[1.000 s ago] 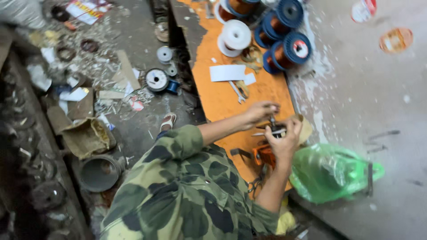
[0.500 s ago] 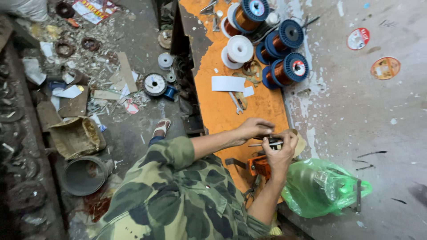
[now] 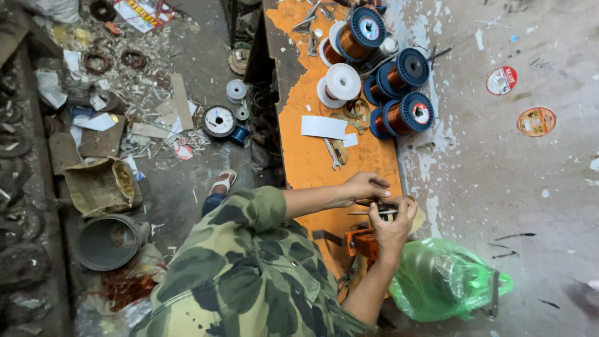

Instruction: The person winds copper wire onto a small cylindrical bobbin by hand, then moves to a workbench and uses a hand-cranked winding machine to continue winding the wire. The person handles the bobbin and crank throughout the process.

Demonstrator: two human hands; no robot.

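Camo sleeve (image 3: 249, 274) nearest, elbows tucked in. Right hand (image 3: 393, 224) and left hand (image 3: 365, 186) meet over near edge of orange table (image 3: 306, 162), fingers of both curled tight round small dark metal part (image 3: 380, 208), thin rod sticking out sideways. Looks like mid-fitting step; next move probably wants steady grip, fine twist. Green plastic bag (image 3: 446, 281) just beside. Wrench (image 3: 334, 155), white paper (image 3: 323, 126) further up. Copper wire spools (image 3: 399, 115) at far end.
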